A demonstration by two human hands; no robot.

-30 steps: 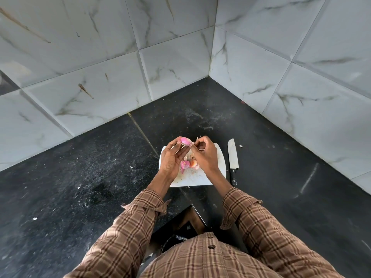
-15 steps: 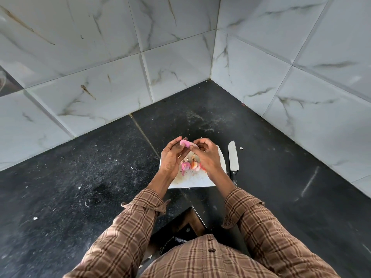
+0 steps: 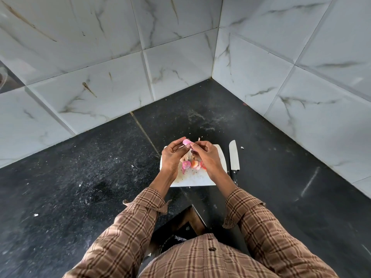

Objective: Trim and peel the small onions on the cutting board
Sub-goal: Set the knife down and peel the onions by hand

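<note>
Above the far edge of the white cutting board [image 3: 210,181], the left hand [image 3: 172,157] is pinching a small pink peeled onion [image 3: 186,141] between curled fingers and thumb, while the right hand [image 3: 206,157] is meeting it with curled fingertips that are gripping the onion's near end. Under the hands, more small onions and peel scraps [image 3: 190,164] are lying on the board. A knife [image 3: 233,157] is lying on the black countertop [image 3: 80,177] just beside the board's right edge.
</note>
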